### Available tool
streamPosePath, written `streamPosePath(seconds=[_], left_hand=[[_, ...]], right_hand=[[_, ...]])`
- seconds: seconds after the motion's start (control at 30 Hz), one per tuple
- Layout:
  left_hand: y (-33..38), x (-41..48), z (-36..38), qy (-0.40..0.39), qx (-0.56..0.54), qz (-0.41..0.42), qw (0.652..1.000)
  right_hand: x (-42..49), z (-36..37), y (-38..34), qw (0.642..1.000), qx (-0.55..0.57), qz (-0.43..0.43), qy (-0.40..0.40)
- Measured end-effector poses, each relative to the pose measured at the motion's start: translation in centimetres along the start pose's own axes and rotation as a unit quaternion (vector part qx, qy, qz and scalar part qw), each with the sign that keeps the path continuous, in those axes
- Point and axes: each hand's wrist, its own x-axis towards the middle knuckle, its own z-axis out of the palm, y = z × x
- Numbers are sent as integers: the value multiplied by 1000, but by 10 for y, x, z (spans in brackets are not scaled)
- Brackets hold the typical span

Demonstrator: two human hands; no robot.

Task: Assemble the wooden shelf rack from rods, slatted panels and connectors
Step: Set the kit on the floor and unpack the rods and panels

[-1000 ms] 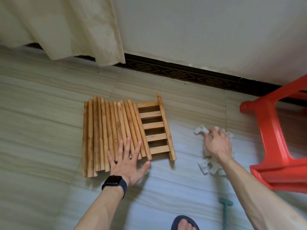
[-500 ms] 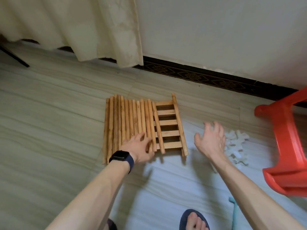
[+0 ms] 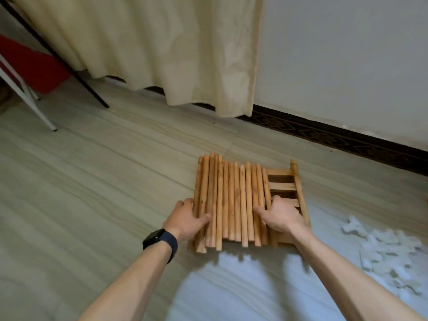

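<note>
- While round brown wooden rods (image 3: pixel 231 200) lie side by side on the slatted wooden panel (image 3: pixel 281 181) on the pale floor (image 3: pixel 92 181), the left hand (image 3: pixel 185 218) and right hand (image 3: pixel 281 215) clamp the row from either edge: gathering parts, I judge.
- Next calls for lifting the bundle level, lest rods roll.
- Half a second ago the right hand hovered open beside the panel.

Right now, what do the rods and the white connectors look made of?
The rods look like wood, bare or lightly finished: orange-brown, grain streaks, matte. The white connectors are probably plastic: uniform colour, moulded branching shapes, though blurred.
</note>
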Motion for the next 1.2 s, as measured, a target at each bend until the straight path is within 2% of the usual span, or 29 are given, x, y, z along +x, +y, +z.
streamPosePath(seconds=[0.13,0.23,0.33,0.5,0.6,0.73,0.87,0.97,1.1,1.2], left_hand=[[7,32,21,68,-7,-21,997],[6,45,27,83,18,-53,995],[7,44,33,108,117,-3,987],[13,35,45,129,173,35,976],[24,34,48,96,119,27,988],[38,44,45,79,20,-10,997],[37,64,29,38,-40,-74,996],[38,66,21,37,-63,-78,994],[30,67,14,30,-123,-83,988],[15,60,5,5,-213,-76,974]], right_hand=[[14,8,-14,998,60,1,-7],[19,20,-20,993,112,-6,-32],[20,28,-22,995,99,-4,-22],[19,17,-18,991,130,19,1],[21,11,-9,989,141,44,13],[19,6,0,993,96,60,17],[20,13,1,985,167,39,-10],[18,15,1,979,199,38,-20],[15,15,4,980,195,33,7],[11,16,12,977,210,29,3]])
